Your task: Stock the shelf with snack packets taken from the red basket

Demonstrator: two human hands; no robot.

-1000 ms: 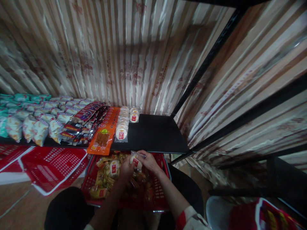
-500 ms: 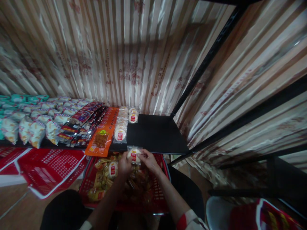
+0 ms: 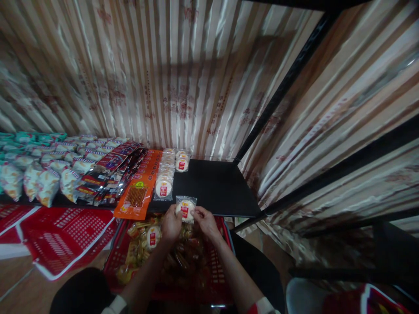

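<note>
Between my two hands is a clear packet of round white crackers [image 3: 185, 209] with a red label, level with the front edge of the black shelf [image 3: 212, 183]. My left hand [image 3: 172, 224] pinches its left side, and my right hand [image 3: 204, 220] grips its right side. Below them a red basket [image 3: 218, 261] holds yellowish snack packets, with one white cracker packet [image 3: 152, 237] on top. A row of matching cracker packets [image 3: 163, 185] stands on the shelf, and another packet [image 3: 182, 162] sits at the back, right of that row.
Left of the crackers lie orange snack bags [image 3: 135, 192], dark packets [image 3: 111, 174], white puffed bags [image 3: 49, 183] and green packets [image 3: 26, 137]. Another red basket [image 3: 65, 235] is under the shelf at left. Black frame bars [image 3: 294, 187] cross the right side, before a striped curtain [image 3: 196, 87].
Both hands still hold the cracker packet, which now faces up more squarely and has shifted slightly right over the shelf edge. The whole view has tilted slightly.
</note>
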